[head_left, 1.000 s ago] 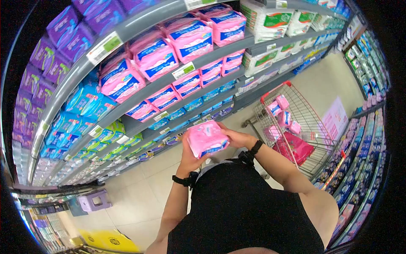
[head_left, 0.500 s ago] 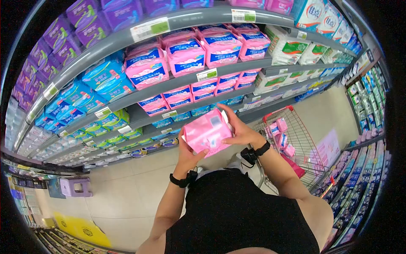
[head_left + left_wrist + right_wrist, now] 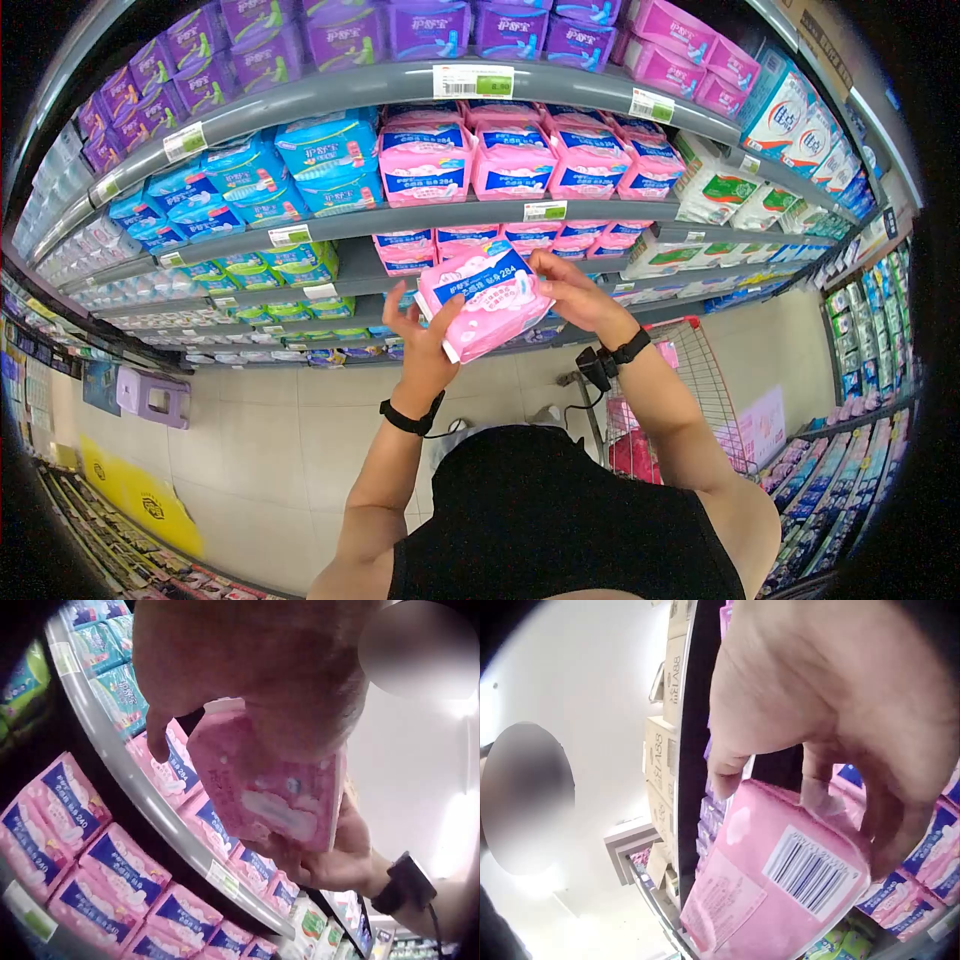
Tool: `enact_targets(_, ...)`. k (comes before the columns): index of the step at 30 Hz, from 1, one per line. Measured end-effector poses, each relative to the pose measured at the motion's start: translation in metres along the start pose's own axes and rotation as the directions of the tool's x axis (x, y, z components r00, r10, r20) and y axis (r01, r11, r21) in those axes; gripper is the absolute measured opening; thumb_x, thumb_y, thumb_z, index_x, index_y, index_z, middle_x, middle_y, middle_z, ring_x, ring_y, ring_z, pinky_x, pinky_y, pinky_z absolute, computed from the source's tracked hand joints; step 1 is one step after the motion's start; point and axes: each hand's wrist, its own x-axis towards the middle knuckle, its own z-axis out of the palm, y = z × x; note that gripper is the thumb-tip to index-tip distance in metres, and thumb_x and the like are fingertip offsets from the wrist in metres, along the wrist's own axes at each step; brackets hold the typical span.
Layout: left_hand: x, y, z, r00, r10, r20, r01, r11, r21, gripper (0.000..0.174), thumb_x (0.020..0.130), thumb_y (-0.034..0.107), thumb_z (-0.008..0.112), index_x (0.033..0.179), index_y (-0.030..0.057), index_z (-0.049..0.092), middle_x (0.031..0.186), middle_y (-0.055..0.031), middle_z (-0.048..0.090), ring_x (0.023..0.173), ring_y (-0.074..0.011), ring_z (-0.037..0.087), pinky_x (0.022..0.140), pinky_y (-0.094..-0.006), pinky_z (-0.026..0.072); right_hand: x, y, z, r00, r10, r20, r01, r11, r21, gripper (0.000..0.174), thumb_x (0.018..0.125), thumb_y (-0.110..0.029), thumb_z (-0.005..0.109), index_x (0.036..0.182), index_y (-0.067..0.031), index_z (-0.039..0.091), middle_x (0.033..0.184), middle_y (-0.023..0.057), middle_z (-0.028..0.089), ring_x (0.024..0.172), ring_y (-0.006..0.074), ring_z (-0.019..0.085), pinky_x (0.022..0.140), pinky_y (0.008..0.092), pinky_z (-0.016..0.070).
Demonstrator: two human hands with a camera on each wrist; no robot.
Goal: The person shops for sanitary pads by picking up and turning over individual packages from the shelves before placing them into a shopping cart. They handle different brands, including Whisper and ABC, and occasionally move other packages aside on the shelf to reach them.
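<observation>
A pink package with a blue band (image 3: 487, 300) is held between both hands, tilted, in front of the shelves. The left hand (image 3: 425, 335) is at its left side, thumb on the front face and other fingers spread. The right hand (image 3: 578, 295) grips its right end with the fingers bent. From the left wrist, the pink package (image 3: 270, 787) shows a face with a pad picture, and the right hand (image 3: 337, 851) is at its far edge. A barcode shows on the package (image 3: 727, 877) in the right wrist view, beneath the right hand (image 3: 832, 697).
Shelves (image 3: 350, 222) curve across the front, stacked with pink, blue, purple and green packages. A shopping cart (image 3: 700, 380) with pink goods stands at the right, near the right arm. A purple stool (image 3: 155, 397) sits on the tiled floor at the left. More shelving stands at far right.
The package has been turned, so its blue-banded printed face now shows. The left hand's fingers have spread away from it. The view has shifted, with the cart lower and partly behind the right arm.
</observation>
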Motion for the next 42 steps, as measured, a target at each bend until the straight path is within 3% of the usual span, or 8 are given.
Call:
enact_targets(8,0.049,0.002,-0.030,0.996,0.089,0.024,-0.092,0.963,0.254,0.081,0.070,0.005,0.083,0.144,0.0190,0.051,0.128,-0.0231,0.041,0.112,-0.0381,0.043,0.089,-0.0438,0.0441,0.028,-0.045,0.023,0.983,-0.159,-0.089,0.108,0.902,-0.418,0.025,0.095,-0.019,0.070,0.101,-0.0133,0.046,0.088,-0.0059,0.045,0.079,0.0028,0.041,0.068,0.0241,0.0340)
enact_targets(12,0.072,0.019,-0.054,0.954,0.038,0.296,-0.055,0.997,0.050,0.106,0.070,0.004,0.072,0.158,-0.0011,0.015,0.134,-0.0232,0.032,0.123,-0.0418,0.041,0.111,-0.0448,0.0333,0.046,-0.065,0.034,0.956,-0.264,-0.131,0.210,0.922,-0.327,0.025,0.095,-0.020,0.070,0.100,-0.0119,0.047,0.091,-0.0045,0.045,0.083,0.0042,0.042,0.070,0.0237,0.0356)
enact_targets(15,0.094,0.033,-0.068,0.918,0.033,0.395,0.082,0.959,-0.272,0.109,0.071,0.017,0.077,0.159,-0.0010,0.014,0.137,-0.0234,0.031,0.125,-0.0400,0.040,0.113,-0.0436,0.0311,0.061,-0.084,0.030,0.946,-0.278,-0.165,0.197,0.900,-0.388,0.025,0.097,-0.024,0.068,0.100,-0.0111,0.047,0.093,-0.0036,0.045,0.087,0.0050,0.045,0.074,0.0235,0.0384)
enact_targets(19,0.119,0.018,-0.046,0.984,0.120,0.135,-0.130,0.989,0.075,0.099,0.082,0.026,0.077,0.157,-0.0032,0.019,0.147,-0.0289,0.036,0.136,-0.0453,0.037,0.114,-0.0504,0.0311,0.088,-0.094,0.018,0.960,-0.138,-0.243,0.069,0.959,-0.273,0.025,0.100,-0.033,0.064,0.104,-0.0119,0.051,0.099,-0.0024,0.051,0.095,0.0071,0.052,0.080,0.0266,0.0429)
enact_targets(22,0.143,0.003,-0.030,0.997,0.074,-0.012,-0.073,0.995,0.068,0.073,0.092,0.026,0.069,0.146,-0.0077,0.035,0.138,-0.0302,0.049,0.127,-0.0464,0.048,0.109,-0.0497,0.0374,0.102,-0.109,0.034,0.959,-0.008,-0.282,-0.037,0.987,-0.154,0.029,0.101,-0.039,0.061,0.111,-0.0125,0.055,0.108,-0.0013,0.056,0.103,0.0098,0.053,0.085,0.0307,0.0422)
enact_targets(35,0.197,-0.010,-0.018,0.975,0.201,-0.092,-0.194,0.978,0.082,0.052,0.096,0.012,0.059,0.143,-0.0054,0.046,0.137,-0.0275,0.052,0.125,-0.0439,0.050,0.107,-0.0481,0.0385,0.130,-0.111,0.015,0.890,-0.398,-0.221,0.227,0.809,-0.542,0.027,0.101,-0.028,0.062,0.118,-0.0083,0.054,0.110,0.0012,0.059,0.103,0.0104,0.051,0.092,0.0286,0.0411)
enact_targets(36,0.199,-0.015,-0.013,0.972,0.211,-0.107,-0.206,0.977,0.056,0.053,0.095,0.010,0.060,0.144,-0.0053,0.045,0.137,-0.0274,0.051,0.124,-0.0441,0.049,0.106,-0.0486,0.0379,0.135,-0.108,0.009,0.884,-0.422,-0.199,0.262,0.802,-0.536,0.041,0.098,-0.021,0.066,0.131,-0.0014,0.049,0.125,0.0101,0.061,0.116,0.0158,0.055,0.100,0.0315,0.0434)
enact_targets(42,0.202,-0.019,0.002,0.994,0.061,-0.089,-0.032,0.953,0.300,0.065,0.088,0.004,0.063,0.148,-0.0054,0.039,0.135,-0.0288,0.041,0.120,-0.0453,0.040,0.106,-0.0524,0.0325,0.160,-0.090,-0.007,0.781,-0.620,-0.078,0.482,0.677,-0.556,0.060,0.096,-0.002,0.062,0.148,-0.0037,0.033,0.149,0.0152,0.047,0.133,0.0232,0.049,0.109,0.0372,0.0404)
